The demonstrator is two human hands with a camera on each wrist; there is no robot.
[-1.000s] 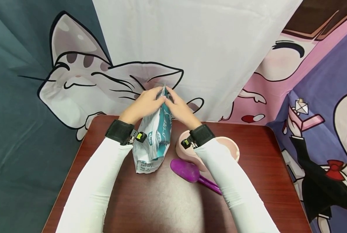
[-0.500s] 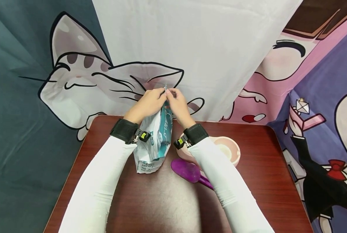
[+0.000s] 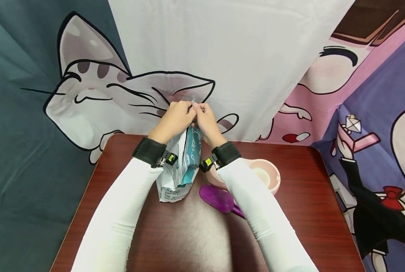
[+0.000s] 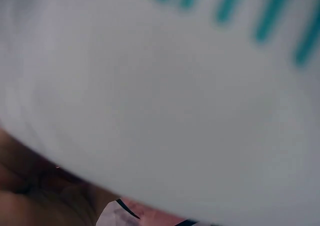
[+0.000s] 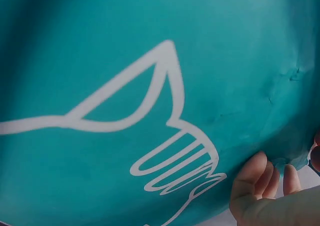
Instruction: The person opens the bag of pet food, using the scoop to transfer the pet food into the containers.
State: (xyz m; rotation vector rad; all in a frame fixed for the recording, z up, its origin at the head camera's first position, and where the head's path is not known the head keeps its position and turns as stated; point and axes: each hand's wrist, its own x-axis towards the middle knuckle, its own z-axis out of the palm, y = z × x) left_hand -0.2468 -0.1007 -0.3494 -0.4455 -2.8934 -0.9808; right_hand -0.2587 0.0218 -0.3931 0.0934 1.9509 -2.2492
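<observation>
A tall white-and-teal bag (image 3: pixel 191 153) stands on the table, its top edge raised before the curtain. My left hand (image 3: pixel 177 118) pinches that edge from the left, thumb and fingers bent. From the other side my right hand (image 3: pixel 207 121) pinches it too, the fingertips of both hands almost meeting. White bag film with teal print fills most of the left wrist view, the hand dim in its lower left corner. In the right wrist view the bag's teal side (image 5: pixel 110 96) shows a white cat outline, and the right hand's curled fingers (image 5: pixel 255 173) are at its edge.
Right of the bag, a purple scoop (image 3: pixel 217 198) lies on the brown table (image 3: pixel 308 196), its handle partly under my right forearm. Behind that forearm is a pink double bowl (image 3: pixel 274 175), partly covered. A printed curtain (image 3: pixel 256 56) hangs along the table's back edge.
My fingers went from lying nearly straight along the bag's top to bending and pinching its edge. Both wrists moved inward, closer together. Bag base, scoop and bowl stayed put.
</observation>
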